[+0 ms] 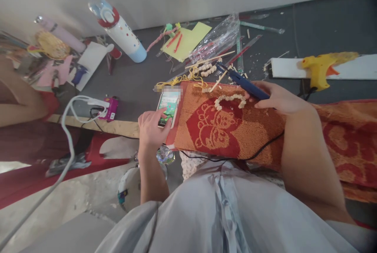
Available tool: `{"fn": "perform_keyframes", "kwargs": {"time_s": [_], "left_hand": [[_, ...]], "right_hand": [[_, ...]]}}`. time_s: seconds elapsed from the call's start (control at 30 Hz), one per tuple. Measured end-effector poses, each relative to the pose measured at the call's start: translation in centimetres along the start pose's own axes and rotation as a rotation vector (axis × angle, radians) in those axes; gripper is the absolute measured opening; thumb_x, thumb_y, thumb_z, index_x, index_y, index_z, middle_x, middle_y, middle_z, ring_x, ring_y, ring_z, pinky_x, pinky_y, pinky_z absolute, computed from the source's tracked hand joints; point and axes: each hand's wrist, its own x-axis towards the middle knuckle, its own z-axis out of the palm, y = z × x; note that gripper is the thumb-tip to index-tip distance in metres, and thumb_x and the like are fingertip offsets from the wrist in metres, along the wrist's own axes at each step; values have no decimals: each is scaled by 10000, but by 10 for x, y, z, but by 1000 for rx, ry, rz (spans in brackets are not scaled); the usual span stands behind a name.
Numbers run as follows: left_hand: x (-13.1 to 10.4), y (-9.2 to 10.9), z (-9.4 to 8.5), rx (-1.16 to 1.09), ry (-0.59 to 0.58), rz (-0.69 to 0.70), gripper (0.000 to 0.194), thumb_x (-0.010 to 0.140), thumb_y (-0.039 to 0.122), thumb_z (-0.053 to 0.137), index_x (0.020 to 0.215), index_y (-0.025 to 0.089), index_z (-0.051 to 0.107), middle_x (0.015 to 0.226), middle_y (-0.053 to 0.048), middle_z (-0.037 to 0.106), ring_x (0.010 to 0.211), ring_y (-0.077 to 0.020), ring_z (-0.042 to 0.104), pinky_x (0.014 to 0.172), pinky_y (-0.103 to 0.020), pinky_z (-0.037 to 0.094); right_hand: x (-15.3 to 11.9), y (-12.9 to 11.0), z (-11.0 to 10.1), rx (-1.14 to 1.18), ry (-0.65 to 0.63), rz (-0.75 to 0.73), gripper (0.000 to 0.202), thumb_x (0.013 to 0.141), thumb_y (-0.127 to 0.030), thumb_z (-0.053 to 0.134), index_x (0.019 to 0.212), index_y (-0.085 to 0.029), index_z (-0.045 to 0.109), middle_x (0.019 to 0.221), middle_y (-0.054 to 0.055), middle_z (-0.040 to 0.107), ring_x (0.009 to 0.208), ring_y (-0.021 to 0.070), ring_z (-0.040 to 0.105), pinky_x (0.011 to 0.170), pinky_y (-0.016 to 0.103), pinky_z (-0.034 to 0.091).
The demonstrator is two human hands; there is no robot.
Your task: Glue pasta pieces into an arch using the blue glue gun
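Note:
My left hand rests over a smartphone with a lit green screen, its fingers apart and touching the glass. My right hand is closed around the handles of blue-handled pliers, whose dark jaws point up and left. Near the jaws lies a thin wooden stick; whether they touch it I cannot tell. Below the pliers, a curved outline of small pale wooden pieces lies on an orange and red patterned towel. The phone sits at the towel's left edge.
Behind the towel are yellow cord, clear plastic wrap and yellow paper. A yellow glue gun lies right on a white board. Left are a spotted bottle, a magenta plug adapter and another person's arm.

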Motion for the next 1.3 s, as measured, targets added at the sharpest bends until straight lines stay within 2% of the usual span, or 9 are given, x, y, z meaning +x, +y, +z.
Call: {"fn": "perform_keyframes", "kwargs": {"time_s": [0.2,0.4,0.63,1.3], "left_hand": [[-3,0,0,18,-18,-41,334,874,294,567,1187,207,643,1000,-66,730,1027,-263,608,971,-437,397],[-6,0,-2,20,-9,-95,374,859,268,557,1224,213,618,1037,-61,723,1065,-275,588,1003,-458,390],[-7,-1,-2,7,-12,-100,375,862,289,552,1228,227,605,1072,-54,718,1068,-280,589,997,-456,402],[-8,-1,-3,-2,-40,-135,376,875,294,543,1239,215,597,1089,-71,714,1089,-296,575,997,-475,389]], "right_hand": [[-1,-3,1,-12,19,26,641,452,-221,692,1082,-185,584,967,61,641,895,222,557,957,429,422],[-1,-3,1,-9,19,11,620,451,-224,701,1061,-192,599,946,58,647,882,222,562,924,416,441],[0,3,-1,11,15,-22,577,494,-202,714,1061,-206,603,933,52,653,863,208,555,888,403,438],[2,8,-3,41,-27,-60,515,512,-164,702,1014,-215,601,928,27,619,862,199,552,879,385,436]]}}
